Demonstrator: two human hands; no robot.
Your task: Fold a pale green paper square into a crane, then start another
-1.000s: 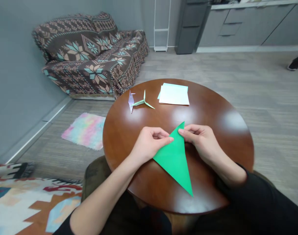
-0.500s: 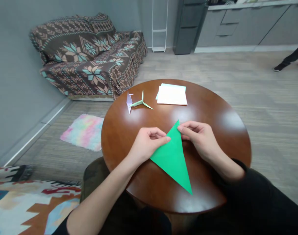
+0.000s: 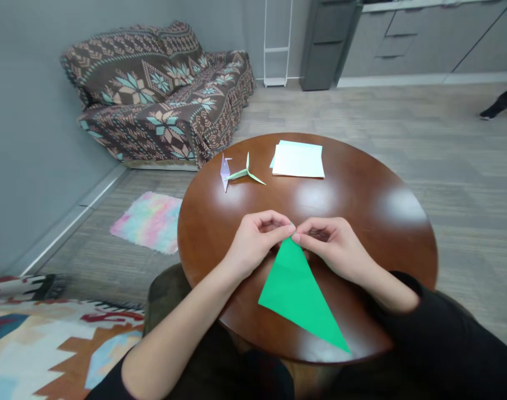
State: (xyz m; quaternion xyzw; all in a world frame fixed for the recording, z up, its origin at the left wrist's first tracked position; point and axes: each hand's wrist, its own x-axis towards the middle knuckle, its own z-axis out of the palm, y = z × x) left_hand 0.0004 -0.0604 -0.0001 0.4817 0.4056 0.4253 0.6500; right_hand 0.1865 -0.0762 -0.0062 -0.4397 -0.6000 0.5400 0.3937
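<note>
A green paper folded into a triangle (image 3: pixel 297 294) lies on the round brown table (image 3: pixel 378 222), its long tip pointing toward the near right edge. My left hand (image 3: pixel 256 241) and my right hand (image 3: pixel 332 247) meet at the triangle's top corner, both pinching it between thumb and fingers. Farther back on the table lie a small white folded paper figure (image 3: pixel 224 172), a pale green folded paper figure (image 3: pixel 247 174) and a stack of white sheets (image 3: pixel 299 160).
A patterned sofa (image 3: pixel 162 94) stands at the back left, a pastel mat (image 3: pixel 149 221) lies on the floor left of the table, and a patterned rug (image 3: pixel 36 339) is at the near left. Another person's foot (image 3: pixel 497 105) shows at the far right. Grey cabinets line the back wall.
The green triangle has turned, its far tip swinging toward the right table edge. My hands have come together at its top corner, where before they held it a little apart.
</note>
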